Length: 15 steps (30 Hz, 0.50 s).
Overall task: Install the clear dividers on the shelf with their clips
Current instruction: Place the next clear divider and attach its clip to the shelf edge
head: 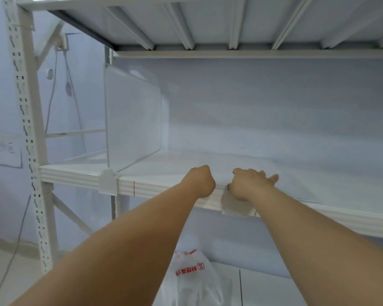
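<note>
The shelf (164, 189) is a white metal board, and all places here are given from its front edge. On this edge, toward its left end, a white clip (107, 181) is already seated. From it the installed clear divider (133, 120) stands upright and runs to the back of the board. Just right of this clip a thin red mark (134, 187) crosses the edge.

Further right along the edge the left hand (202, 181) is closed to a fist with the knuckles against the edge. It cannot be seen if anything is inside the fist. Just beside it, the right hand (250, 184) lies on top of a second clip (237, 207) that hangs over the edge. Its fingers (272, 178) are stretched flat over the board and its thumb is at the front of the edge, so this hand presses and does not grasp.

Below the edge, a white plastic bag (195, 277) with red print lies on a lower level. At the left end of the edge stands the perforated upright post (24, 120).
</note>
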Motion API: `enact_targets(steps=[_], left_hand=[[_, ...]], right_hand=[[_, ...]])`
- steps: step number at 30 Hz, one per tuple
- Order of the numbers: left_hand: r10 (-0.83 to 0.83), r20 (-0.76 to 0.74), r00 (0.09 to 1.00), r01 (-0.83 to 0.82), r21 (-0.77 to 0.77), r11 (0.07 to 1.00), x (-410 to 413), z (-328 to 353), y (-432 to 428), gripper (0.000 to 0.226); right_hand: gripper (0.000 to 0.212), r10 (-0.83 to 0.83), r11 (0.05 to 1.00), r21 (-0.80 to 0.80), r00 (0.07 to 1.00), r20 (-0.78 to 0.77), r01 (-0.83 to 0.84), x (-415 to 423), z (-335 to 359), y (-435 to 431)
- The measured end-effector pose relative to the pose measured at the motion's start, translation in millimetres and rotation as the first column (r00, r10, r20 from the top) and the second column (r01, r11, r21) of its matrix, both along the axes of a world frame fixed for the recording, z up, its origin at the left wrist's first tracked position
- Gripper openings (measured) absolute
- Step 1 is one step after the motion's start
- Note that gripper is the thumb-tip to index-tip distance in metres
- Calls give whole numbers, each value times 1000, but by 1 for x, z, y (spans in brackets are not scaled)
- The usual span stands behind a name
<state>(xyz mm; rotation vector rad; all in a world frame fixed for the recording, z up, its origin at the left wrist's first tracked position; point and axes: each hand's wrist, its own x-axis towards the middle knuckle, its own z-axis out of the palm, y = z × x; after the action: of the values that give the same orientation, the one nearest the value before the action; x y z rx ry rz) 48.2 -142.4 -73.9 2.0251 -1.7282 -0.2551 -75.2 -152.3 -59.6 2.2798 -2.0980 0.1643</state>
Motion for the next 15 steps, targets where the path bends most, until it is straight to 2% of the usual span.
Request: enact_targets(steps=[2,4,7,9,11,13,15], left_hand=[[95,-1,995,-95,66,993,-8,-5,-8,31],[164,-7,986,-163,99,982,-17,-9,-15,30],[269,-65,961,-263,94,960,-25,-6,-23,42],[325,-88,942,-313,128,941,-24,-7,-33,50],[360,-97,928,-347,132,929,-24,-10,-42,52],[411,-92,907,-400,113,909,-29,-11,-41,49],[444,-114,889,-439,72,896,-38,-12,-46,42]], right_hand=[[58,-42,995,90,996,82,34,-17,-2,-6],[68,12,988,150,991,131,-31,-30,-6,-13],[69,74,981,169,990,120,-94,-46,-9,-17],[68,57,986,150,990,132,-77,-58,-14,-20],[54,56,993,95,994,91,-65,-68,-19,-22],[39,67,998,-3,998,5,-67,-77,-23,-22],[38,97,991,-85,995,-23,-99,-85,-25,-18]])
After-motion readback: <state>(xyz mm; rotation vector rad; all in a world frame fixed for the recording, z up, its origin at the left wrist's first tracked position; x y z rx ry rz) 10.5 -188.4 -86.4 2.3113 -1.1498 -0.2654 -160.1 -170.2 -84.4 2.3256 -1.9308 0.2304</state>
